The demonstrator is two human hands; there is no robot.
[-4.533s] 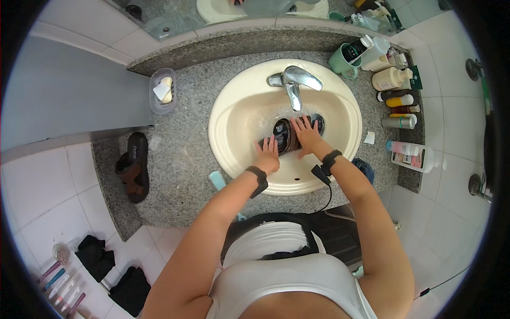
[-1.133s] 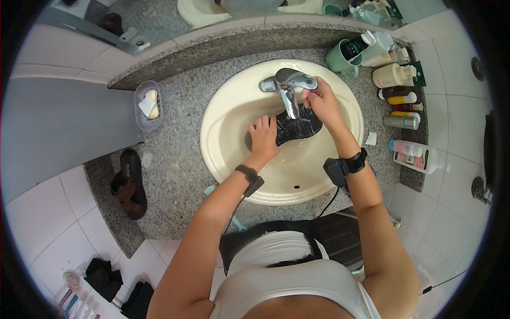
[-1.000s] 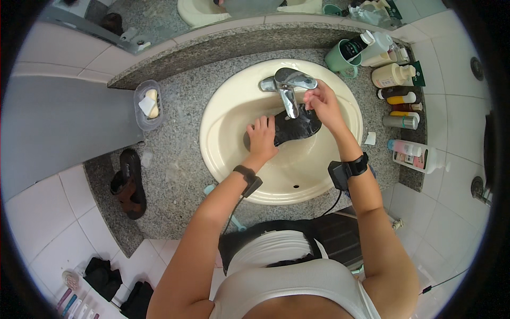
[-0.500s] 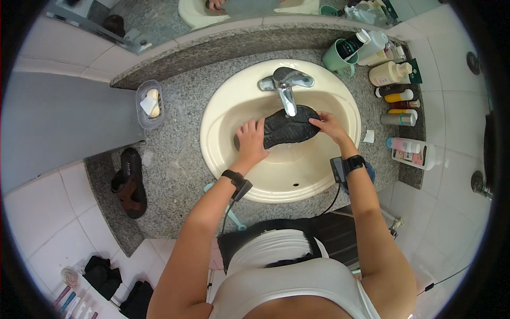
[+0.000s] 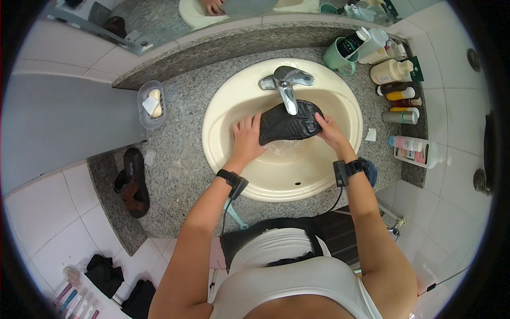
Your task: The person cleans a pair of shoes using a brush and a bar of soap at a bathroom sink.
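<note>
A black sandal is held sole up over the cream oval sink, just beneath the chrome faucet. My left hand grips its left end, fingers on the far side. At its right end my right hand holds on, with the thumb laid over the sole. Water falls off the near edge into the basin. Another sandal, dark with brown straps, lies on the granite counter to the left. The sandal's underside is hidden from view.
A soap dish with soap sits at the counter's left. Along the right stand a green mug, a cream pump bottle and several other bottles. A light blue brush handle lies near the front edge. A mirror runs along the back.
The sandal has tilted and shifted slightly, and more water now splashes below its near edge. My right thumb has moved nearer the sandal's right end.
</note>
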